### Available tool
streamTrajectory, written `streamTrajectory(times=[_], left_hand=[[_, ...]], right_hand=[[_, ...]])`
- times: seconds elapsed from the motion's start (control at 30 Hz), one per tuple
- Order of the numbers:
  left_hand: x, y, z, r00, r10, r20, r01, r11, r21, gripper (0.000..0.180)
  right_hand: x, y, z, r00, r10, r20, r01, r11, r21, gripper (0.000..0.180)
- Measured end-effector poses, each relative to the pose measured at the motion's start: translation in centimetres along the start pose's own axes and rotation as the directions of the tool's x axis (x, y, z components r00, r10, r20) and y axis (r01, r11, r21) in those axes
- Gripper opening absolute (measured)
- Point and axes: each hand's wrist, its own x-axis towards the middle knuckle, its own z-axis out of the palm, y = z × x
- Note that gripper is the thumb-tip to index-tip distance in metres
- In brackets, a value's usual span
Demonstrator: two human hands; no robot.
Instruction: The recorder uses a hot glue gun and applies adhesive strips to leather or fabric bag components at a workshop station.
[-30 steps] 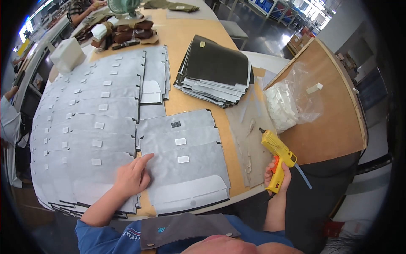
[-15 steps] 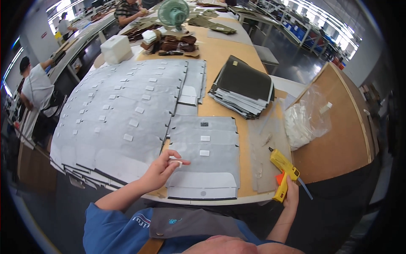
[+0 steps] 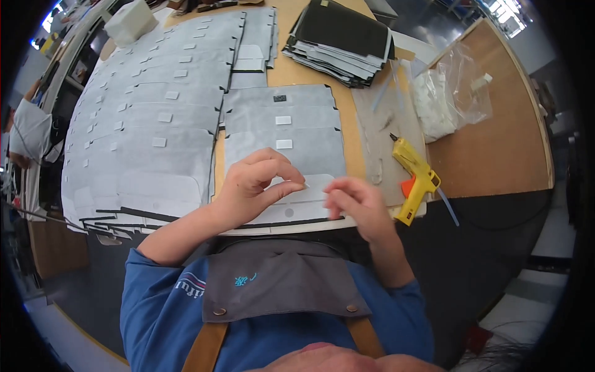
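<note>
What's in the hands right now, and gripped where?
Left hand pinches a small white patch by its edge between thumb and fingertips. Right hand looks empty; yellow glue gun lies on the table.

A workshop or small factory floor is indicated. Rows of cut grey fabric panels [image 3: 149, 124] are laid out over a long wooden workbench [image 3: 489, 155]; a stack of dark panels [image 3: 341, 37] far right, a yellow glue gun [image 3: 416, 177] near right.
</note>
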Motion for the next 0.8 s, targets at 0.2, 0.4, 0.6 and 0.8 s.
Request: streamTrajectory(times=[0.2,0.4,0.6,0.8], left_hand=[[-0.2,0.4,0.9,0.955,-0.295,0.023,0.295,0.942,-0.161,0.017],[-1.6,-0.7,3.2,0.895,-0.433,-0.108,0.345,0.825,-0.447,0.016],[-2.6,-0.5,3.5,0.923,-0.377,-0.080,0.349,0.906,-0.241,0.020],[-2.7,-1.0,3.5,0.908,-0.389,-0.154,0.365,0.917,-0.160,0.021]], right_hand=[[2.0,1.3,3.5,0.965,-0.263,0.004,0.263,0.965,0.019,0.022],[2.3,2.1,4.1,0.747,-0.658,-0.095,0.494,0.645,-0.583,0.016],[2.6,2.7,4.5,0.569,-0.822,0.019,0.501,0.329,-0.800,0.022],[2.7,3.8,4.7,0.541,-0.836,0.094,0.541,0.260,-0.800,0.032]])
